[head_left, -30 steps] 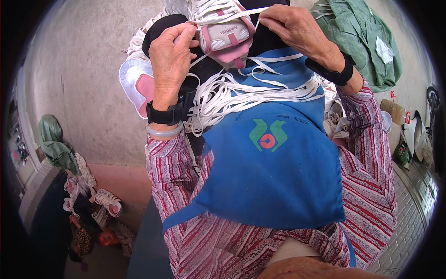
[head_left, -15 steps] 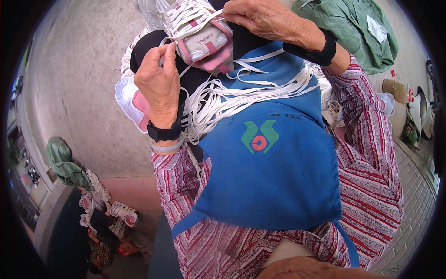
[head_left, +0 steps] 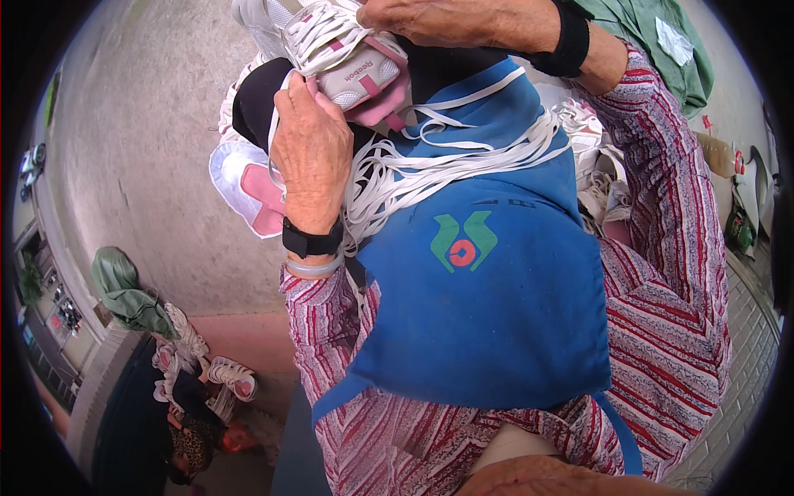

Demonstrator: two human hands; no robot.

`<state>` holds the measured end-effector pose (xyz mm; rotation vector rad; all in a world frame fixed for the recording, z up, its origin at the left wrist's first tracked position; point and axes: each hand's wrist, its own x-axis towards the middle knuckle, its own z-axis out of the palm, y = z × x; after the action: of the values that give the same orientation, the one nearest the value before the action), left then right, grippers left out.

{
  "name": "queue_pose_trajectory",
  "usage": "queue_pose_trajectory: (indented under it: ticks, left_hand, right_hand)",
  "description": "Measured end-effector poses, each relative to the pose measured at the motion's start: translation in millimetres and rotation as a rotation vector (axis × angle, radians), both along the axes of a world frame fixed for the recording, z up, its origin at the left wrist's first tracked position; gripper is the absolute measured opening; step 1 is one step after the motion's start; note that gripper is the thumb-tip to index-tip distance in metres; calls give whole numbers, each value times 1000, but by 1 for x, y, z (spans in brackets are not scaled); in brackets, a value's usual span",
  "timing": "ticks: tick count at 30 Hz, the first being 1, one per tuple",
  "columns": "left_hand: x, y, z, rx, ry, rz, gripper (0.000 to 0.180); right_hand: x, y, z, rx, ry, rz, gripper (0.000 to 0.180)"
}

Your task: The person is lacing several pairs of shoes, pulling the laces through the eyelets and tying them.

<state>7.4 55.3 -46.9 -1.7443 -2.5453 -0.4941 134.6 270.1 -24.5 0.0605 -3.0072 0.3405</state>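
Observation:
A white and pink shoe upper [head_left: 357, 76] with crisscross lacing rests over my dark-clad knees, at the top of the view. My left hand [head_left: 313, 157] is closed at its left edge, pinching a white shoelace [head_left: 274, 136] that trails down outside the hand. Above the upper, my right hand [head_left: 463, 21] is closed with its fingertips at the lacing, on a lace; the fingertips are partly cut off by the frame's top. Many loose white laces [head_left: 447, 174] lie across my blue apron [head_left: 488, 331], just below the upper.
White and pink shoe pieces [head_left: 248, 186] lie beside my left knee, and more shoe uppers [head_left: 600, 178] are at my right side. A green cloth bundle [head_left: 682, 50] stands at upper right. At lower left, another person [head_left: 194, 413] sits among similar shoe pieces, near a green sack [head_left: 124, 285].
My left hand has moved right and slightly down, against the upper's edge. My right hand has shifted left and up to the lacing, and the lace stretched between upper and hand is shorter.

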Motion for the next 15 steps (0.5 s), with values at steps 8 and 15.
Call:
queue_pose_trajectory:
  ticks: [8, 15]
  left_hand:
    - [-9, 1, -7, 254, -240, 2, 18]
    - [-6, 6, -1, 306, -92, -111, 16]
  right_hand:
    - [-8, 2, -7, -361, 143, -108, 23]
    - [26, -59, -13, -26, 92, -402, 28]
